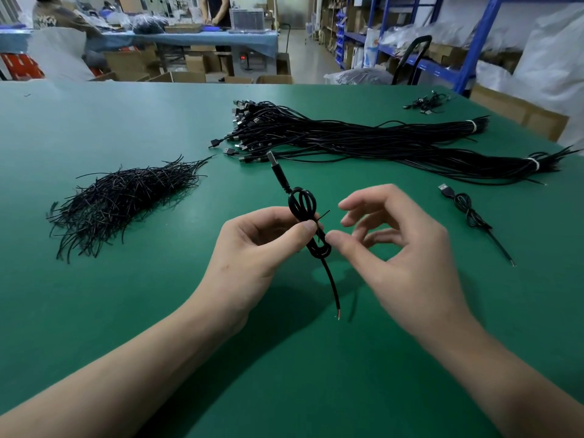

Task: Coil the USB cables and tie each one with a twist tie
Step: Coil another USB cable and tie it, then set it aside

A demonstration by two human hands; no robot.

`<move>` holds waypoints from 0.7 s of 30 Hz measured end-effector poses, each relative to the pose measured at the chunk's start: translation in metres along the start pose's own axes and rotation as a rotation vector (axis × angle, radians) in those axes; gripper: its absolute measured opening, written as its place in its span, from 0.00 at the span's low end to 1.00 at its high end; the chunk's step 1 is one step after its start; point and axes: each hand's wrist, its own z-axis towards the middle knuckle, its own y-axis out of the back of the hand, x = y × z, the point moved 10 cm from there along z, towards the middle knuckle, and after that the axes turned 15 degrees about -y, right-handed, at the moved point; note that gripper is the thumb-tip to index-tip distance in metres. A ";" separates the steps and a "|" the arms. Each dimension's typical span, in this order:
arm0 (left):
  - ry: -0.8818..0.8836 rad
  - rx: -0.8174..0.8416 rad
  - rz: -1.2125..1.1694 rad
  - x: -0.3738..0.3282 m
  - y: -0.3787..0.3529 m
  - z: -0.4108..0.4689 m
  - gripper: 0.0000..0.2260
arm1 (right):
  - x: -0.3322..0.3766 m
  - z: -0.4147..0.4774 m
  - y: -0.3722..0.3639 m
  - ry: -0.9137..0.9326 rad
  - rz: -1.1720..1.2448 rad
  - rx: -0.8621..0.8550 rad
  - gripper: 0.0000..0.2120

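The left fingers (308,227) pinched a coiled black USB cable (290,205), its thin wire twist tie (324,214) seemingly half-twisted, right fingers (363,200) loosely spread; one tied cable (467,210) lay rightward, a black cable bundle (347,137) beyond.

The table (126,311) is one plain dark green. The coiled cable (302,207) over its middle is black, with a silver plug (271,156) and a small red point at its bare end. The twist tie (324,214) on it is also black. The heap of twist ties (120,200) toward the left edge is black with thin pale glints. The cable bundles (347,137) toward the far right corner are black, each with a white band (471,125). Behind the table, the shelf frame (477,42) is blue and the boxes (518,112) are brown.
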 end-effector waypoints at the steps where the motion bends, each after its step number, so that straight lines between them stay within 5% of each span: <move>1: 0.010 0.005 0.009 0.002 0.000 0.000 0.09 | 0.009 -0.004 -0.001 0.085 -0.059 -0.012 0.12; 8: 0.040 0.072 0.030 0.006 -0.006 -0.004 0.04 | 0.024 -0.011 -0.006 0.275 -0.236 -0.016 0.03; 21: 0.038 0.124 -0.001 0.006 -0.010 -0.004 0.06 | 0.025 -0.006 -0.001 0.346 -0.420 -0.042 0.09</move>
